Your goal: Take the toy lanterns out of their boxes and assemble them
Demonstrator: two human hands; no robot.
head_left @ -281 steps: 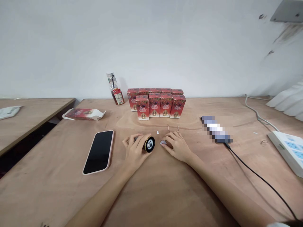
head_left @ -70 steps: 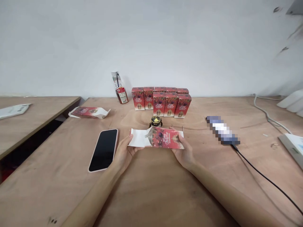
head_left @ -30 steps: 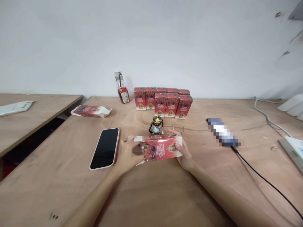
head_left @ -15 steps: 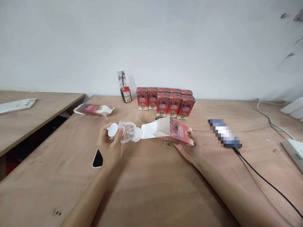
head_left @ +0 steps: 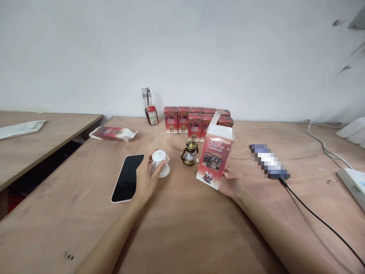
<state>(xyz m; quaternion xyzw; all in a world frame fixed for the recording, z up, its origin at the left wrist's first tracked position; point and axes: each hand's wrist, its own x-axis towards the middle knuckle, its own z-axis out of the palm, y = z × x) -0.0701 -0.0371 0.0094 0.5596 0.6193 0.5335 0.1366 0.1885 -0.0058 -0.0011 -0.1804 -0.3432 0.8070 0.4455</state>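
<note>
My left hand (head_left: 148, 173) grips a small white lantern (head_left: 160, 159), holding it upright at or just above the tabletop; I cannot tell whether its base touches. In my right hand (head_left: 230, 182) is a red Christmas box (head_left: 213, 154), tilted, its top flap raised and its printed side facing me. The fingers behind the box are partly hidden. Between the hands a small gold and black lantern (head_left: 189, 154) stands on the table. Just left of my left hand lies a phone with a dark screen (head_left: 128, 177), partly covered by the fingers.
Several closed red boxes (head_left: 182, 120) stand in rows by the wall, beside a bottle of dark liquid (head_left: 152, 114). A flattened red box (head_left: 114, 133) lies at left. At right are a phone (head_left: 269, 161) with blurred screen and its black cable (head_left: 313, 213).
The white lantern has come away from the box's open end and turned upright. My right hand has tipped the box from lying sideways to nearly upright, uncovering the gold lantern.
</note>
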